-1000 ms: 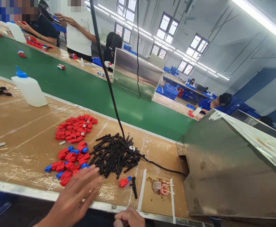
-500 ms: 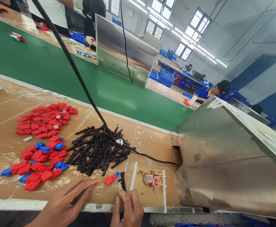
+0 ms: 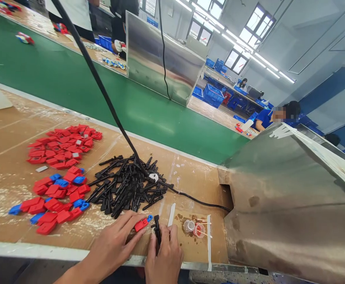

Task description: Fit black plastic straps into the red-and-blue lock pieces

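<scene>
**Picking up two parts at the near edge**

At the near edge of the tabletop [image 3: 18,118], both hands work close together. The left hand [image 3: 113,246] lies flat with its fingers spread, the fingertips [image 3: 139,230] touching a red-and-blue clip [image 3: 142,223] but not closed on it. The right hand [image 3: 165,256] pinches the near end of a black pin [image 3: 157,232] between thumb and forefinger, so that its grip is pressed together on the pin, which points away from the person. Clip and pin lie just beside each other, the clip to the left. The step in hand appears to be the taking up of one part in each hand (probably for fitting together); the next move would call for the left fingers to close on the clip and lift it. Farther off lie a heap of black pins [image 3: 125,187], crossed by a black cable [image 3: 101,90], and a scatter of red clips [image 3: 62,146] to the left.
</scene>
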A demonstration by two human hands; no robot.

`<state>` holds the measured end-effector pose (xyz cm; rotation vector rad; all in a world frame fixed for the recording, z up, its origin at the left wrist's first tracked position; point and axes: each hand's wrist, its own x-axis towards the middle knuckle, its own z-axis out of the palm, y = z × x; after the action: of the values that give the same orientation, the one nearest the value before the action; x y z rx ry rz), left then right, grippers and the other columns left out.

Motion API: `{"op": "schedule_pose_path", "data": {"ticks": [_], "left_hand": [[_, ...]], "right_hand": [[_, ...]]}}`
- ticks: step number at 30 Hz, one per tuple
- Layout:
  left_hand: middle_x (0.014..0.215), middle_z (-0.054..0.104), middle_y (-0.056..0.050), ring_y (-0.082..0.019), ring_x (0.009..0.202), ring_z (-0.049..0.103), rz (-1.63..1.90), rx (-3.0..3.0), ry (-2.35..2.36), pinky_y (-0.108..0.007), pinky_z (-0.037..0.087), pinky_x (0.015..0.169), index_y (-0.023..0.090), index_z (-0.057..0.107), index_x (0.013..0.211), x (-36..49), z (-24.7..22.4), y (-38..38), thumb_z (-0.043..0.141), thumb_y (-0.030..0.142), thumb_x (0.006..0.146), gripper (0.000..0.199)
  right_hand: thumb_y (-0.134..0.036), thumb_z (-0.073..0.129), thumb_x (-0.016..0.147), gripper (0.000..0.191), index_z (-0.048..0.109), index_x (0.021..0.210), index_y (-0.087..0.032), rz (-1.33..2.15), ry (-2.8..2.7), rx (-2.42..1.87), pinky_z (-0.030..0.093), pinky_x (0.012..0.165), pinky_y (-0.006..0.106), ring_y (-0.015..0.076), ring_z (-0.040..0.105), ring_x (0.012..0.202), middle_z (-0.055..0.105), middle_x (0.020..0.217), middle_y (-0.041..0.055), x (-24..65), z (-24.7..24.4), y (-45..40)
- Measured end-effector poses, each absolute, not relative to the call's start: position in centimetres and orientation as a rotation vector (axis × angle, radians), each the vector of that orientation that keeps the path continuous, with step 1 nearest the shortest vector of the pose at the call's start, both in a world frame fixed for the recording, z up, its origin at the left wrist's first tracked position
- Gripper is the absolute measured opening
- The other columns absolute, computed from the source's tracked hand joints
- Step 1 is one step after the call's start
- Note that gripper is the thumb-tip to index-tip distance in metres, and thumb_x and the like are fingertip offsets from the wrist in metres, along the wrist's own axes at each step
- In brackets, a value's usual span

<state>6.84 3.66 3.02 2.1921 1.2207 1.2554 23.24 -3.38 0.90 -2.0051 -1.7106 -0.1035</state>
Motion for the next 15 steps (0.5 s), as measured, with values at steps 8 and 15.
{"op": "schedule_pose_path", "data": {"ticks": [8,15], "left_hand": [[0.091,0.080,-0.002,-0.019,0.079,0.083,1.218,2.168,1.190,-0.023,0.066,0.071,0.028,0.073,0.110,6.4,4.2,4.2,0.046,0.038,0.118,0.030],[0.096,0.085,-0.004,-0.023,0.084,0.087,1.227,2.088,1.202,-0.024,0.067,0.068,0.025,0.074,0.121,5.9,3.8,3.7,0.054,0.039,0.114,0.025]], "right_hand": [[-0.018,0.056,0.104,0.019,0.070,0.112,-0.027,-0.099,-1.787,-1.948,0.054,0.061,0.037,0.0293,0.080,0.080,0.078,0.107,0.0106,23.5,3.0,-2.9],[-0.021,0.051,0.108,0.022,0.068,0.121,-0.027,-0.130,-1.759,-1.956,0.053,0.064,0.036,0.0301,0.081,0.087,0.078,0.113,0.0109,23.2,2.3,-3.0]]}}
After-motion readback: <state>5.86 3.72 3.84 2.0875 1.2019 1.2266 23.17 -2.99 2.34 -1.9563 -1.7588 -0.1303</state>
